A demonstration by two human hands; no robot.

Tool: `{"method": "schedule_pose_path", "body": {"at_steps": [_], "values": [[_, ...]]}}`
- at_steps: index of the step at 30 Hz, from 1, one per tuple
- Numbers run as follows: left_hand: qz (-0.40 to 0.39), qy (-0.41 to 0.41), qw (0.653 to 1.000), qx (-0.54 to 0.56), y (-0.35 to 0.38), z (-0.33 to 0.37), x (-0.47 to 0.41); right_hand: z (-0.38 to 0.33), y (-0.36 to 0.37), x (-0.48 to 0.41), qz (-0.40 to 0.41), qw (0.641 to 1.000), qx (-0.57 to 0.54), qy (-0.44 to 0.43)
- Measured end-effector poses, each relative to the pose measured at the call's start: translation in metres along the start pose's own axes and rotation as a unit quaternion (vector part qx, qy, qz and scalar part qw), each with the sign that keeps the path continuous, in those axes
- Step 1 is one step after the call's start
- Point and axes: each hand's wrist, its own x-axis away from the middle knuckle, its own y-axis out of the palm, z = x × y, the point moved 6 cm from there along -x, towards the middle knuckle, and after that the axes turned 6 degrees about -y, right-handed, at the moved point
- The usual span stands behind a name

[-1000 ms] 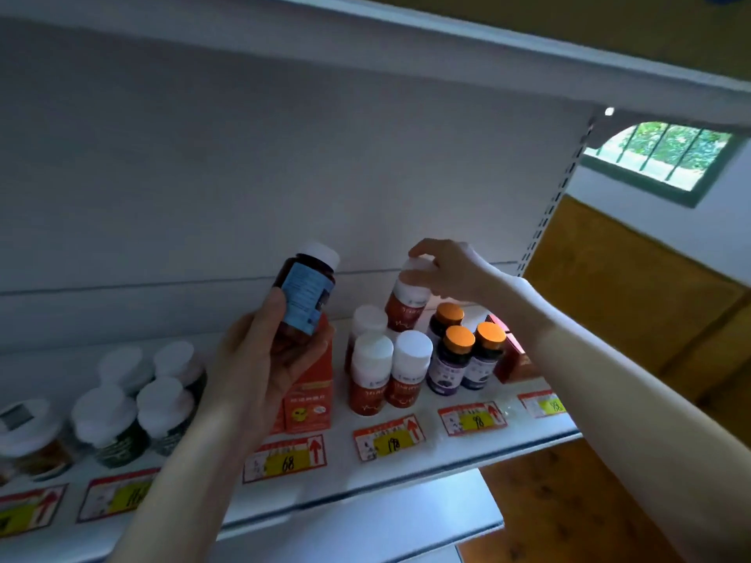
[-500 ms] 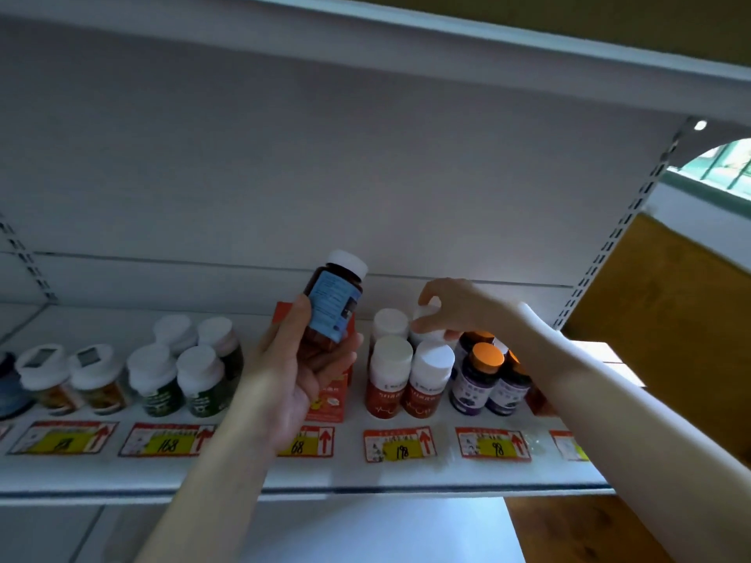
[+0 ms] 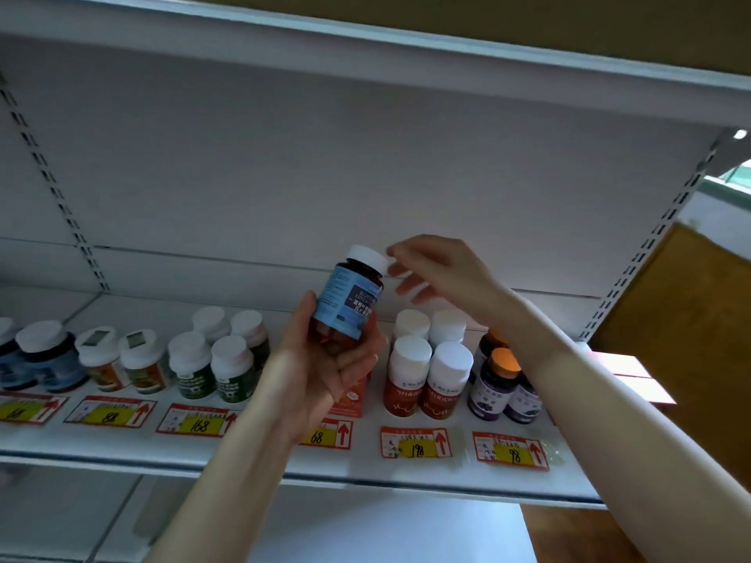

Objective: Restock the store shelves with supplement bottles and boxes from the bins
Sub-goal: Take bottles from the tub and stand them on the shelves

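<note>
While the left hand (image 3: pixel 325 359) has its grip clamped round the lower body of the blue-labelled supplement bottle (image 3: pixel 349 302), thumb on the near side and fingers curled beneath, the bottle sits tilted with its white cap (image 3: pixel 367 258) up and to the right. It is raised above the shelf (image 3: pixel 122 444), not resting on it.

The right hand (image 3: pixel 439 274) has its grip apart: fingers loosely spread, holding nothing. One fingertip lies just beside the cap rim; contact cannot be confirmed.

Directly behind the left hand stands an orange box (image 3: pixel 353 400). To its right are the red-labelled bottles (image 3: pixel 426 379) in two rows, then the purple-labelled bottles (image 3: pixel 500 384) with orange caps. To its left are the green-labelled bottles (image 3: pixel 211 367), a pair with orange-toned labels (image 3: pixel 122 363), and dark bottles with blue labels (image 3: pixel 44 359) at the far left.

Status, as a judgement:
- Done: several product groups are stocked behind their price tags (image 3: pixel 414 442).
- Left: the held bottle is not yet placed. Its label colour suggests the far-left group, though those labels are too blurred to confirm.
- Unknown: the bins are out of view, so remaining stock cannot be assessed.
</note>
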Motion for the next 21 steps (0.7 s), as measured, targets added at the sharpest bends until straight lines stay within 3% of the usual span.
{"method": "schedule_pose_path", "body": {"at_steps": [3, 10, 17, 21], "values": [[0.014, 0.005, 1.000, 0.004, -0.008, 0.013, 0.009, -0.026, 0.037, -0.001, -0.076, 0.994, -0.067, -0.038], [0.159, 0.098, 0.980, -0.070, -0.066, 0.062, 0.048, -0.057, 0.109, -0.023, -0.062, 0.993, -0.061, -0.077], [0.230, 0.192, 0.947, -0.113, -0.142, 0.118, 0.101, -0.093, 0.205, -0.048, -0.143, 0.986, -0.064, -0.062], [0.261, 0.214, 0.914, -0.223, -0.194, 0.150, 0.124, -0.114, 0.263, -0.058, -0.150, 0.985, -0.061, -0.066]]}}
